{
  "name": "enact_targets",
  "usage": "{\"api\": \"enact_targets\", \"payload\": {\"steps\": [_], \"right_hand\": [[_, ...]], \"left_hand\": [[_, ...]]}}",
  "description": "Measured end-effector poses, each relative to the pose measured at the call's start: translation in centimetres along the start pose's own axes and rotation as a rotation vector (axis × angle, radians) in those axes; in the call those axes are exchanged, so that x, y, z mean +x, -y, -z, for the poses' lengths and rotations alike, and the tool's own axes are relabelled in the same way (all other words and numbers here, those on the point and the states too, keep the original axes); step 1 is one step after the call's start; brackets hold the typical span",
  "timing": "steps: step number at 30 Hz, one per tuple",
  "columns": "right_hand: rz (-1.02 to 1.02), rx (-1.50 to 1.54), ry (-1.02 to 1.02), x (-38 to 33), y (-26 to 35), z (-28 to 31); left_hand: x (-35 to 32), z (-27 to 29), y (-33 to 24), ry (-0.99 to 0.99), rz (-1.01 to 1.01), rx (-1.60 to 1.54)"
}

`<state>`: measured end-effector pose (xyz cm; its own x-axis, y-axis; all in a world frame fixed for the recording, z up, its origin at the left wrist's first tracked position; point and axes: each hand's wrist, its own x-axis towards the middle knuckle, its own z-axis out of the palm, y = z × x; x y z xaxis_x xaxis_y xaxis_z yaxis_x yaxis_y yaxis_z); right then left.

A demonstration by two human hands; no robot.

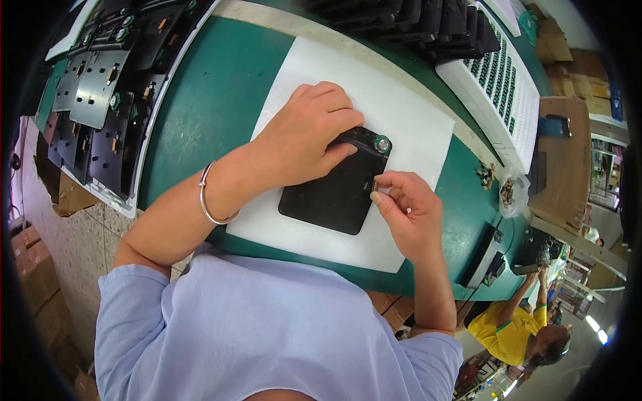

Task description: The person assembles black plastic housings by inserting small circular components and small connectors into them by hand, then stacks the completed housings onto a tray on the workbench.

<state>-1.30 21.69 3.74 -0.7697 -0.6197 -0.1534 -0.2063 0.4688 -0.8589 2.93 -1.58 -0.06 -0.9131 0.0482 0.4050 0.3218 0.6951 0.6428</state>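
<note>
plate (338,194) sits just left of your right hand (408,207); fingers pinched shut on a tiny part at its right edge. left hand (304,130) pressed flat on its top end, long axis running toward you.

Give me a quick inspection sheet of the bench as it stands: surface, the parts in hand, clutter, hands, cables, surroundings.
Surface: green bench with a white mat on it.
Job's things: black flat panel on the mat, a round silver-green fitting at its far corner.
Clutter: clear bag of small parts; stacked black panels on the left; white slotted tray on the right.
Hands: left hand presses the panel's top edge; right hand pinches a small part at its right edge.
Cables: nothing seen.
Surroundings: cardboard boxes on the floor; a person in yellow at lower right.
</note>
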Motion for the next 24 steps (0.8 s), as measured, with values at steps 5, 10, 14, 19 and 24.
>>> {"api": "enact_targets", "payload": {"steps": [5, 10, 14, 19, 24], "right_hand": [[0.056, -0.072, -0.047, -0.1, 0.4, -1.0], [0.076, -0.154, -0.098, -0.5, 0.4, -1.4], [0.169, -0.274, -0.127, -0.5, -0.2, -1.7], [0.384, -0.459, -0.115, 0.5, -0.4, -0.9], [0.281, -0.378, -0.114, 0.0, -0.5, -1.4]], "left_hand": [[-0.1, 0.0, 0.1, -0.011, -0.001, -0.003], [0.0, -0.2, 0.1, -0.010, -0.007, 0.001], [0.0, -0.1, 0.1, -0.013, -0.011, 0.005], [-0.1, -0.1, 0.2, -0.011, -0.002, 0.005], [-0.1, 0.1, 0.0, 0.015, 0.019, 0.012]]}}
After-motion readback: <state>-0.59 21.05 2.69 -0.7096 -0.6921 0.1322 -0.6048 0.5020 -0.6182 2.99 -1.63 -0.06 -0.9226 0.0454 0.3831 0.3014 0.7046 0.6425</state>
